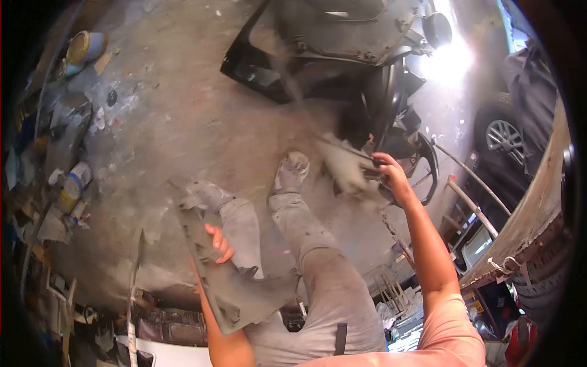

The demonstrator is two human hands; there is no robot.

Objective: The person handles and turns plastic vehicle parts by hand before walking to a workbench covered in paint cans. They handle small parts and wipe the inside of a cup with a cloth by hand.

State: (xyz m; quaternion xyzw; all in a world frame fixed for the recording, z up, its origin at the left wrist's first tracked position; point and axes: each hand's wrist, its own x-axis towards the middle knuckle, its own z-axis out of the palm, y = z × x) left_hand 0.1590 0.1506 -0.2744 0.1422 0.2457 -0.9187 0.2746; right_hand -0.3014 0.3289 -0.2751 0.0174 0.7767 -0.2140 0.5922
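Observation:
My left hand [220,244] is closed over the edge of a dull grey, dusty molded panel [235,293], which is held tilted in front of my left leg. Its narrow arm reaches up toward my left shoe. Out to the right, my right hand [394,177] is raised with its fingers curled at the end of a thin dark strip [361,153]. Under that strip is a blurred, pale grey piece [345,168]; whether the two are joined I cannot tell. Haze softens the space around both hands.
Dark vehicle panels [318,73] lie on the floor ahead. A wheel [504,134] and long poles [474,208] are at the right. Along the left are a tipped bucket [85,48], a can [76,180] and scattered debris. A bright light glares at upper right.

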